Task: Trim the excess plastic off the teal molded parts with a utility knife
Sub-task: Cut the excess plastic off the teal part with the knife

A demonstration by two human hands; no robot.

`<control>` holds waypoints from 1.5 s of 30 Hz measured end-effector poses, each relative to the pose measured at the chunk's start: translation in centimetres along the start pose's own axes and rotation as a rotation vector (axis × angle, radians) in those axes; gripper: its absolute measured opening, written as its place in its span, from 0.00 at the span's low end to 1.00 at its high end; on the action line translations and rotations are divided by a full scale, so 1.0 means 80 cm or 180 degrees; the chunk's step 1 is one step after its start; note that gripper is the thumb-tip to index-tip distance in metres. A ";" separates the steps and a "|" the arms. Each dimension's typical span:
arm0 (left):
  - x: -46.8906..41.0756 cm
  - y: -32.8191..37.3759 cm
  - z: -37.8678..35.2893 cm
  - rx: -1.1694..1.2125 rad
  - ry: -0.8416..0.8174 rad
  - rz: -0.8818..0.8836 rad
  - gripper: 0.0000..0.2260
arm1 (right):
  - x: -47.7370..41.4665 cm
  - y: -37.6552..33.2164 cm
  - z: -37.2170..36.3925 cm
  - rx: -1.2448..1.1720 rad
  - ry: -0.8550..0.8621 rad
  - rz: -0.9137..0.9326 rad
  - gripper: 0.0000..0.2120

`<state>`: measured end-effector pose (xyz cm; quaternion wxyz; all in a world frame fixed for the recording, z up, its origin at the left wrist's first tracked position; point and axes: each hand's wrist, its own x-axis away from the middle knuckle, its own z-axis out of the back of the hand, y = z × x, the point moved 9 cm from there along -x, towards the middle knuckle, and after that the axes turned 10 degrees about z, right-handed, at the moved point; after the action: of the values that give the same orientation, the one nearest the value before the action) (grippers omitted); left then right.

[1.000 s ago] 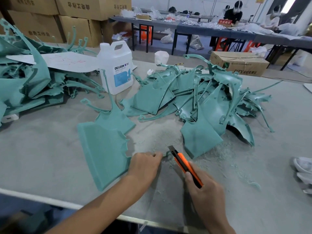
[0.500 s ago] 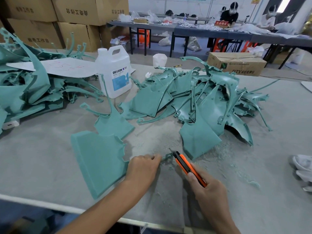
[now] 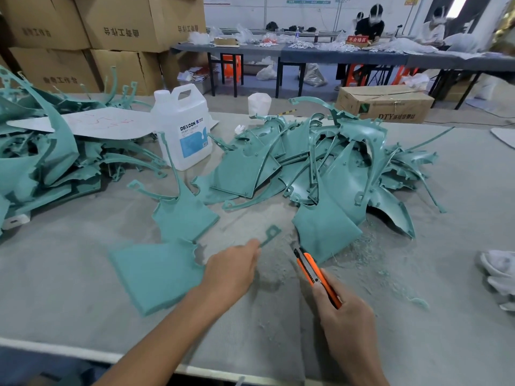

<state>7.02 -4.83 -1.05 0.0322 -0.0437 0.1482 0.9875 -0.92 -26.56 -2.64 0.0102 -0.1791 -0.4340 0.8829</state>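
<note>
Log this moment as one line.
left hand: holds teal part | right hand: grips knife, blade clear of part | shavings on table

teal pile (image 3: 320,168) & jug (image 3: 182,132) ahead, shavings (image 3: 362,246) right

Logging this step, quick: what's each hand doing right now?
Left hand: grips the teal part by its stem.
Right hand: grips the utility knife.

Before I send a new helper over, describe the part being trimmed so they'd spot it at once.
From the white jug, come toward the near table edge, past one loose teal part. The next flat panel is it: the only one the left hand grips, its looped arm jutting out near the orange knife.
</note>
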 end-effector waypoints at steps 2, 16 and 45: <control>-0.018 0.014 0.017 0.0473 0.0061 -0.0024 0.12 | 0.003 -0.001 0.003 -0.0033 0.0065 -0.0019 0.17; 0.002 -0.115 0.048 0.0196 -0.0107 0.0506 0.32 | 0.008 0.011 0.002 -0.0293 0.0137 -0.0141 0.18; 0.075 -0.026 0.111 0.0767 0.0965 -0.0567 0.14 | 0.012 0.012 0.007 -0.0389 0.0224 -0.0212 0.16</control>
<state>0.50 0.09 6.22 0.1017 -0.2005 0.2638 0.9380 -1.90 -27.43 -3.34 0.0439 -0.1957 -0.4921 0.8471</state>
